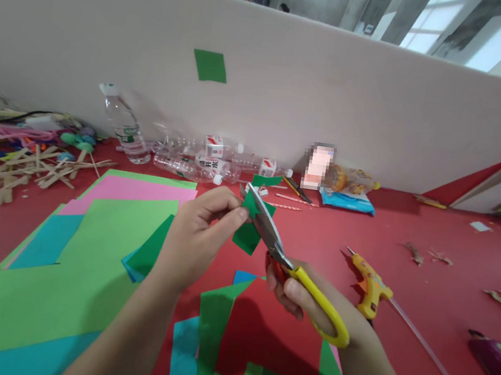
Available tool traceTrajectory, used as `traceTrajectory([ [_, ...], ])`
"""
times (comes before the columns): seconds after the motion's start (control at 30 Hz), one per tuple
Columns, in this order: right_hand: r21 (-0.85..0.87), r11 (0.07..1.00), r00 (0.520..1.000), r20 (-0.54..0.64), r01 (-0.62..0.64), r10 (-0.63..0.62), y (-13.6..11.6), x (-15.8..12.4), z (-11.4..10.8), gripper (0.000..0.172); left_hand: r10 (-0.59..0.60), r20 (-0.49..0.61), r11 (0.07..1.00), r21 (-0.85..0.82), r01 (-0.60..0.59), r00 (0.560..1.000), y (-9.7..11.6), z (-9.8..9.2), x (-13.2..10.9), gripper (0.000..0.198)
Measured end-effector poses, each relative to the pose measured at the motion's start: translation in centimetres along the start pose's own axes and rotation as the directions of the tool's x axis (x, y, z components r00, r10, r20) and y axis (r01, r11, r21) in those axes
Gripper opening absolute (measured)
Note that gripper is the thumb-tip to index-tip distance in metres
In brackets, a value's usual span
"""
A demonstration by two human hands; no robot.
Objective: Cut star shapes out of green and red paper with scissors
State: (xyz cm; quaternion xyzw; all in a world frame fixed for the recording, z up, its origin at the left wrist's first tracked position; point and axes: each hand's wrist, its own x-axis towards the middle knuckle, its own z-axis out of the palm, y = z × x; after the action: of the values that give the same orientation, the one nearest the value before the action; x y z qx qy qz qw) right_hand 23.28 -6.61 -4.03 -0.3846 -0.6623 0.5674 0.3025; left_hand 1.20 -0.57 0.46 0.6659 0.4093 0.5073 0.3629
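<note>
My left hand [201,230] pinches a small piece of green paper [250,205] between thumb and fingers. My right hand [297,289] grips a pair of scissors [273,236] with a yellow and red handle; its fingers are in the loops. The blades point up and away and lie across the green paper, close to my left fingertips. Whether they are fully closed is hard to see. Below my hands lies a pile of coloured sheets with a red sheet [277,338] over a green one [214,324].
Light green sheets [123,244] spread at the left, near wooden sticks [40,169]. Plastic bottles [124,125] line the white partition [292,82], where a green square [210,66] is fixed. A yellow glue gun [369,286] with a glue stick lies at the right on the red table [434,335].
</note>
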Motion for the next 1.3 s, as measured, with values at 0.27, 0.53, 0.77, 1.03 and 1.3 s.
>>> traceTrajectory([
  [0.27, -0.082, 0.996, 1.000, 0.003, -0.023, 0.023, -0.6, 0.1, -0.6, 0.059, -0.015, 0.000, 0.999, -0.037, 0.015, 1.000, 0.3, -0.1, 0.2, 0.021],
  [0.53, -0.114, 0.991, 0.995, -0.072, -0.073, 0.065, -1.6, 0.2, 0.4, 0.063, -0.028, -0.032, 1.000, -0.010, 0.028, 0.999, 0.6, -0.2, 0.3, 0.021],
  [0.77, -0.089, 0.994, 0.996, -0.069, -0.056, 0.050, -0.6, 0.5, 0.7, 0.065, -0.060, -0.023, 0.998, 0.002, 0.060, 0.998, 0.7, -0.6, 0.4, 0.021],
  [1.03, -0.117, 0.992, 0.996, -0.073, -0.053, 0.044, -0.7, 0.4, 0.7, 0.064, -0.053, -0.025, 0.998, 0.024, 0.054, 0.998, 0.7, -0.6, 0.4, 0.021],
  [1.3, -0.071, 0.996, 0.996, -0.071, -0.051, 0.046, -0.5, 0.5, 0.7, 0.064, -0.049, -0.009, 0.999, 0.016, 0.050, 0.999, 0.6, -0.7, 0.4, 0.023],
])
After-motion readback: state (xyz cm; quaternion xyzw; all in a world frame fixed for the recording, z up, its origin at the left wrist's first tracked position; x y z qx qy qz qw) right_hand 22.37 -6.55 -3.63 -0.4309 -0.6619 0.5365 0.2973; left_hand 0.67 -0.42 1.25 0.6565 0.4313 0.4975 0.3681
